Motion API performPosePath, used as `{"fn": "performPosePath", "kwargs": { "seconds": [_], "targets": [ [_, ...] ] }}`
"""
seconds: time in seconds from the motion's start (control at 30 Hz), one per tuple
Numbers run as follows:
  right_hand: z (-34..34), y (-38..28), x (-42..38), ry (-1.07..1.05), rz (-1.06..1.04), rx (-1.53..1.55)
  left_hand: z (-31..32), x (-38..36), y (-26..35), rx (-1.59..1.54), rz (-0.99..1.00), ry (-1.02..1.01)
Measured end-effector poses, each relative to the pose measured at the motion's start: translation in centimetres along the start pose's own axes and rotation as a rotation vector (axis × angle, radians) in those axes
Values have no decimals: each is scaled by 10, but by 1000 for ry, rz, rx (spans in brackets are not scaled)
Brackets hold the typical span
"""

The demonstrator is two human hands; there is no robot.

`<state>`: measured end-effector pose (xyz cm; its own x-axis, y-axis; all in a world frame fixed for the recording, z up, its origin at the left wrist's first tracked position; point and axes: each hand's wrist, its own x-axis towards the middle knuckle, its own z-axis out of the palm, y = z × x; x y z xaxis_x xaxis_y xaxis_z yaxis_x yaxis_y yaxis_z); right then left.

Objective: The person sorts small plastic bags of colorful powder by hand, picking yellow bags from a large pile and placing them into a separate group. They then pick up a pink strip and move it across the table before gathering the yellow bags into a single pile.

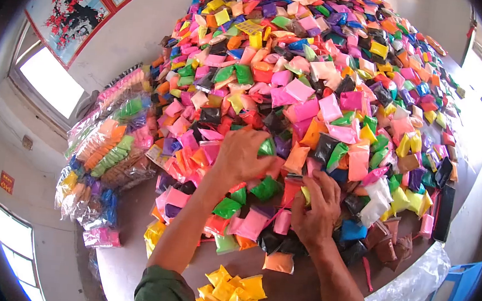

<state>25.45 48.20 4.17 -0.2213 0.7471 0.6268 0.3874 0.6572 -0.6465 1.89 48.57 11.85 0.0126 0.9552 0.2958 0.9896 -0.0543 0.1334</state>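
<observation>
The left hand (240, 155) closed over a green packet (266, 147) atop a heaped pile of coloured packets (337, 73). The right hand (315, 210) pinched a yellow packet (305, 194) nearby. Yellow packets (229, 294) lay near; bagged stock (110, 151) crowded the left.

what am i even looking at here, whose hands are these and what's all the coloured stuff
There is one picture, taken by a camera worn on a person's head, looking forward and down at that person's own two bare hands. The wide lens bends the edges, so the room looks curved.

The brown table carries a huge heap of small plastic packets, each filled with something coloured: pink, orange, green, yellow, black, purple. What the filling is cannot be told.

The left hand presses on the heap, its fingers around a green packet. The right hand rests lower on the heap, fingers curled against a yellow packet; whether it grips it is unclear.

Close to the person lies a small separate pile of yellow packets. At the left edge are clear bags of sorted packets.
</observation>
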Motion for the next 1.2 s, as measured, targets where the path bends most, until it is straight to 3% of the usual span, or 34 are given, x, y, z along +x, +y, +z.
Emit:
{"fn": "performPosePath", "kwargs": {
  "seconds": [0.1,0.2,0.27,0.33,0.47,0.57,0.6,0.63,0.7,0.77,0.9,1.2],
  "targets": [
    [0,0,1,-8,-2,-7,-5,-9,5,-42,156,82],
    [0,0,0,-9,-5,-9,-24,5,-15,-285,-275,-48],
    [1,0,0,-14,5,-12,-28,20,-44,-142,-434,109],
    [1,0,0,-21,9,-18,-8,34,-93,44,-369,298],
    [1,-1,0,-25,4,-31,20,48,-110,190,-214,442],
    [2,2,1,-2,-25,-28,23,45,-111,132,-211,461],
    [3,3,0,0,-31,-20,15,41,-105,-113,-174,525],
    [2,2,-2,-9,-26,-23,-10,30,-79,-172,-314,492],
    [2,1,1,-10,-26,-24,-34,4,-84,-333,-380,506],
    [3,1,0,14,-36,-24,-60,-37,-77,-774,-511,400],
    [5,4,-3,34,-67,-25,-87,-124,-36,-952,-600,344],
    [6,9,-7,25,-125,-82,-107,-267,-2,-863,-808,317]
  ]
}}
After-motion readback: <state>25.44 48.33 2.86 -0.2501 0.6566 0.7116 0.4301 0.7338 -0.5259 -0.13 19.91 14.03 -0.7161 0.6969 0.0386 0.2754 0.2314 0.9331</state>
